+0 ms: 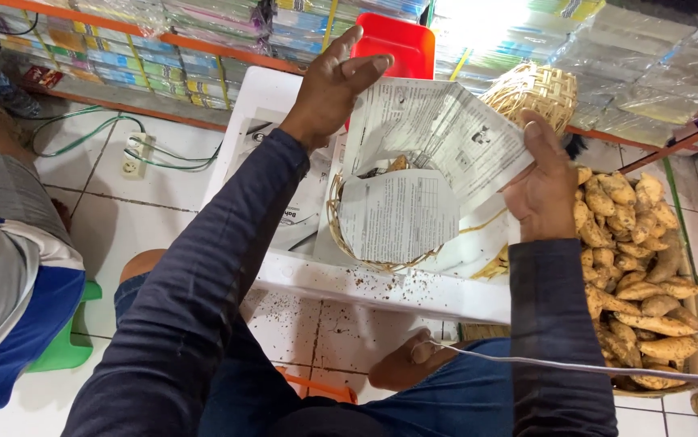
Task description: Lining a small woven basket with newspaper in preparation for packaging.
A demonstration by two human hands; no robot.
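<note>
Both hands are reaching forward over the white bench [381, 290] — the left hand [328, 89] and the right hand [545, 190] are each gripping one edge of a printed paper sheet [438, 133]. It is hanging above one round woven basket [341, 235] lined with a second sheet [397, 214]. Another woven basket [536, 91] is standing behind; a tray of sweet potatoes [632, 275] is lying at the right.
</note>
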